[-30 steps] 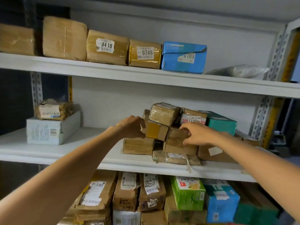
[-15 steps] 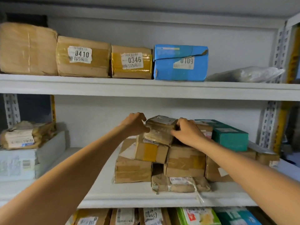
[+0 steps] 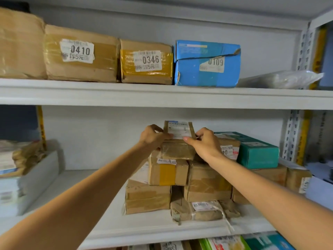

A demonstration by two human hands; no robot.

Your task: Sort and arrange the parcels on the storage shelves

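On the middle shelf [image 3: 162, 231], left hand [image 3: 153, 137] and right hand [image 3: 206, 144] pinch the top parcel [image 3: 177, 148]; it should rise toward 12 o'clock, sparing the stack [image 3: 167, 172].

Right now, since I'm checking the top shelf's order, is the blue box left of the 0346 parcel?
No, the blue box stands to the right of the 0346 parcel, directly beside it.

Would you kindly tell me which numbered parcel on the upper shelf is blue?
The parcel labelled 0109, rightmost of the three numbered ones; the 0410 parcel and the 0346 parcel to its left are brown.
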